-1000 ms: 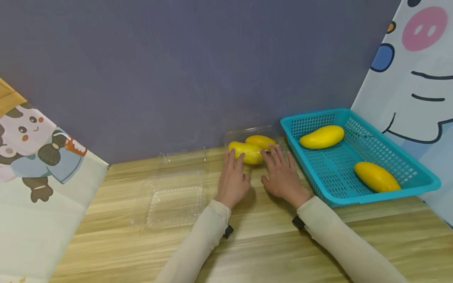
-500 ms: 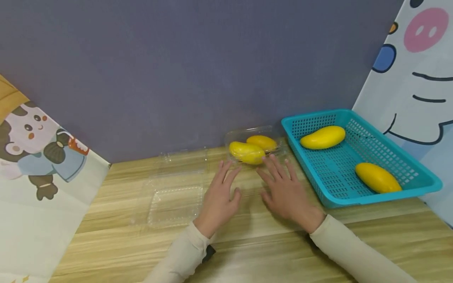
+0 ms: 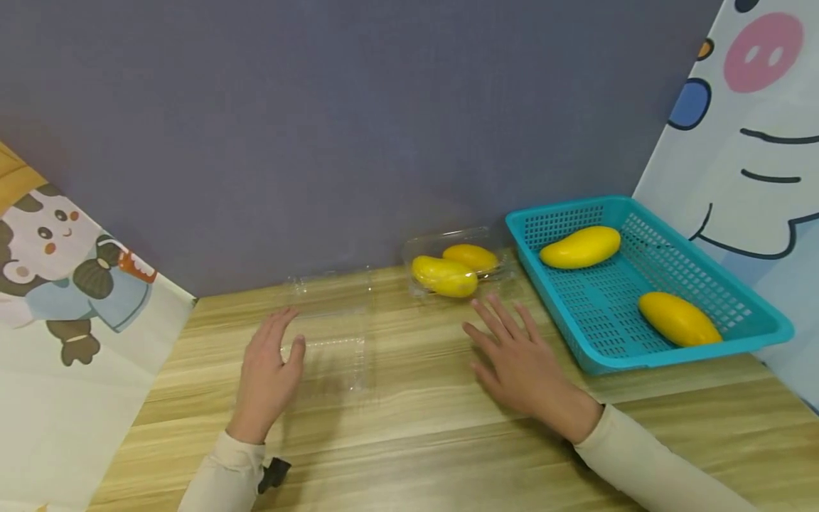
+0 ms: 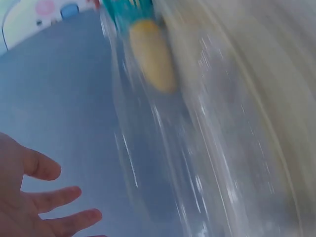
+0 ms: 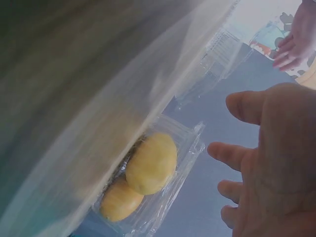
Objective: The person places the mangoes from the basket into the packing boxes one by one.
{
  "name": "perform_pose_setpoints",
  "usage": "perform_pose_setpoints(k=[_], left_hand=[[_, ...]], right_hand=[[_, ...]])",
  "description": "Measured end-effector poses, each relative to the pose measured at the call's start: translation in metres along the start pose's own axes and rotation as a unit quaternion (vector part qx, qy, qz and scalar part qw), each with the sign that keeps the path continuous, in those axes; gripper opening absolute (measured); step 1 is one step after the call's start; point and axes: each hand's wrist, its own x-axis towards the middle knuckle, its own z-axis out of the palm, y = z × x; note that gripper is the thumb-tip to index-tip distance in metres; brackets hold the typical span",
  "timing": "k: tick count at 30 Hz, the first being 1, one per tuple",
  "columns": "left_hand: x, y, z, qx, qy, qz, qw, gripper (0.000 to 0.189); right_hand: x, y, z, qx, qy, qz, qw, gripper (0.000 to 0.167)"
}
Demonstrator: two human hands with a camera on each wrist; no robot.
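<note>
My left hand (image 3: pixel 269 377) reaches over the left side of a clear plastic clamshell box (image 3: pixel 329 355) whose lid stands open, with nothing inside. Its fingers are extended and hold nothing; the left wrist view shows them spread (image 4: pixel 44 197). My right hand (image 3: pixel 521 359) hovers over the wooden table, fingers spread, just in front of a second clear clamshell box (image 3: pixel 416 290). Two yellow mangoes, a nearer one (image 3: pixel 444 276) and a farther one (image 3: pixel 470 257), lie in that box against the back wall. The right wrist view shows both mangoes (image 5: pixel 152 163) beside my spread fingers.
To the right stands a turquoise perforated basket (image 3: pixel 550 313) holding a mango at the back (image 3: pixel 581 247) and another mango at the front (image 3: pixel 680 318). A grey wall (image 3: pixel 384 142) closes off the back; printed panels flank both sides.
Both hands have drawn back from the box with two mangoes. My left hand has swung left to the other clamshell box; my right hand has come back a little toward me.
</note>
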Motion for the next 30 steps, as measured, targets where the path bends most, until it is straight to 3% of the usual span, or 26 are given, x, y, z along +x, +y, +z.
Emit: perform_pose_setpoints(k=[3, 5, 7, 10, 16, 20, 26, 30], left_hand=[[0.004, -0.022, -0.015, 0.01, -0.008, -0.027, 0.9995, 0.044], [0.007, -0.036, -0.026, 0.006, -0.034, -0.069, 0.997, 0.049], [0.009, -0.05, -0.037, -0.008, -0.075, -0.123, 0.9896, 0.057], [0.01, -0.07, -0.048, -0.062, -0.133, -0.193, 0.9702, 0.067], [0.006, -0.097, -0.049, -0.19, -0.212, -0.268, 0.9204, 0.075], [0.0, -0.107, -0.041, -0.233, -0.237, -0.291, 0.8971, 0.071], [-0.008, -0.11, -0.029, -0.301, -0.222, -0.279, 0.8845, 0.061], [-0.01, -0.109, -0.023, -0.34, -0.21, -0.276, 0.8743, 0.058]], right_hand=[[-0.003, 0.001, -0.001, 0.002, 0.005, 0.001, 1.0, 0.056], [-0.005, 0.001, -0.001, 0.006, -0.001, 0.001, 1.0, 0.056], [-0.007, 0.001, -0.001, 0.01, -0.012, 0.002, 0.9999, 0.055], [-0.01, 0.002, 0.001, 0.011, -0.019, -0.001, 0.9998, 0.054], [-0.014, 0.004, 0.001, 0.01, -0.005, -0.012, 0.9999, 0.055], [-0.015, 0.006, -0.003, 0.007, -0.004, -0.011, 0.9999, 0.056], [-0.018, 0.012, -0.017, 0.006, 0.016, -0.011, 0.9998, 0.058], [-0.016, 0.019, -0.038, 0.034, 0.004, -0.006, 0.9994, 0.058]])
